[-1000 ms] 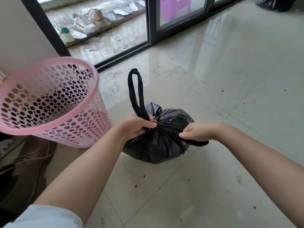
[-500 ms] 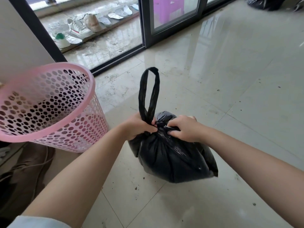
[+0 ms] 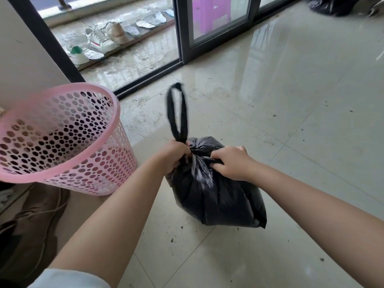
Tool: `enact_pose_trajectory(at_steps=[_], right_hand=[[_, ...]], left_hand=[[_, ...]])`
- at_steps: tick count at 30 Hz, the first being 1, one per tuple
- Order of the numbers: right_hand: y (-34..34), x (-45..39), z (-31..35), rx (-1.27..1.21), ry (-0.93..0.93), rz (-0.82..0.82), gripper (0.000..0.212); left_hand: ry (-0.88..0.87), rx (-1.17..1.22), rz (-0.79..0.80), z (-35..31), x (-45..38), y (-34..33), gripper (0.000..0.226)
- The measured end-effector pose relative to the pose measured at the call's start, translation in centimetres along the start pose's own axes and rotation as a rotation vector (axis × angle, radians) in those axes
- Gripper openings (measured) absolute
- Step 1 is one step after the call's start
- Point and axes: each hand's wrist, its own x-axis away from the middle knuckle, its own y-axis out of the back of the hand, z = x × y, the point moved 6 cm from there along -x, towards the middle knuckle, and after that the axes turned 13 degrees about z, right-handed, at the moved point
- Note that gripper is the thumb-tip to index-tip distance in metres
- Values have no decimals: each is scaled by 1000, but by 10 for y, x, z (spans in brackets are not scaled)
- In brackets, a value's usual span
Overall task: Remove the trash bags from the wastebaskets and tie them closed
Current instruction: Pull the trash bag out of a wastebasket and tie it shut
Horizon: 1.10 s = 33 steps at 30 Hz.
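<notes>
A full black trash bag (image 3: 216, 194) stands on the tiled floor in the middle of the head view, its neck gathered into a knot. My left hand (image 3: 174, 154) grips the base of a long black handle loop (image 3: 176, 115) that sticks straight up. My right hand (image 3: 230, 163) grips the other handle strip at the right side of the knot. A pink perforated wastebasket (image 3: 62, 140) stands tilted at the left, with no bag in it.
A black-framed sliding glass door (image 3: 187, 38) runs across the back, with shoes and insoles (image 3: 108, 36) on the ledge beyond it. Another black bag (image 3: 332, 5) lies at the far top right. Brown cloth and a cord (image 3: 39, 221) lie at the lower left.
My right hand has come in from the right to the knot and now grips the strip there. The bag has shifted closer and stands taller. The handle loop stays upright in my left hand.
</notes>
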Motion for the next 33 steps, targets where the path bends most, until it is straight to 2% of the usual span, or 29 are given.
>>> enact_pose_trajectory(at_steps=[3,5,8,12,17,20,22,24,26,27,28,30,33], right_hand=[[-8,-1,-6,-11,-18,17,17],[-11,-3,-9,-11,-35,18,21],[-10,-4,-15,-43,-61,3,23],[-16,-1,-17,-37,-85,36,16],[-25,3,-17,-36,-39,115,19],[-32,6,-15,-104,21,299,39],[-32,10,-18,-181,29,401,39],[-21,9,-24,-251,35,306,29],[1,6,-31,-268,31,26,19],[9,4,-32,-263,31,-75,26],[13,0,-31,-257,43,-106,37],[9,-11,-23,-256,80,-6,47],[3,-21,-15,-225,122,93,37]], left_hand=[[9,516,64,14,1,-8,37],[-24,693,84,20,1,-15,38],[-104,810,141,19,0,-23,39],[-229,773,192,16,-2,-28,42],[-228,620,283,22,-2,-38,41],[-234,501,302,24,-2,-40,40],[-250,418,222,27,-4,-35,37],[-260,398,48,33,-7,-23,35],[-292,409,-27,35,-7,-18,36],[-317,403,-19,34,-7,-19,36],[-342,384,0,33,-7,-20,36],[-374,338,22,30,-8,-20,36],[-389,303,37,24,-8,-18,34]])
